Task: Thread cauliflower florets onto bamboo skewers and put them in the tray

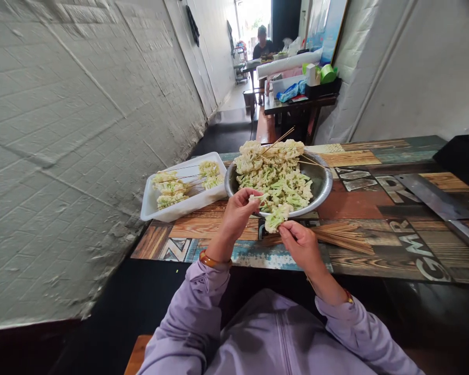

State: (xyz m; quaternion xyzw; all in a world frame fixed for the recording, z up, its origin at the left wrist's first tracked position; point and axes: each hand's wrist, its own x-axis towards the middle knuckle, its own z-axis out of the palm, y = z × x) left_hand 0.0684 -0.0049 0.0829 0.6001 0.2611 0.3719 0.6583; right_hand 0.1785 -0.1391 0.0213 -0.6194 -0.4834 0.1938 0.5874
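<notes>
My left hand (240,211) is closed in a pinch on a small cauliflower floret (260,198), just over the near rim of a steel bowl (322,190). Close by, my right hand (300,240) grips a larger piece of cauliflower (276,219) between thumb and fingers. A thin stick end seems to show below the right wrist, but whether it runs into that piece is hidden. Pale green-white florets (275,174) heap up in the bowl, with skewered cauliflower (250,156) lying on top. Loose bamboo skewers (346,237) lie on the table beside my right hand.
A white plastic tray (191,207) with several cauliflower skewers stands left of the bowl. On the right lies a cleaver (433,195) on the patterned table (355,205). A whitewashed wall (62,156) runs along the left. Farther back, a person (262,49) sits beyond a cluttered table (297,104).
</notes>
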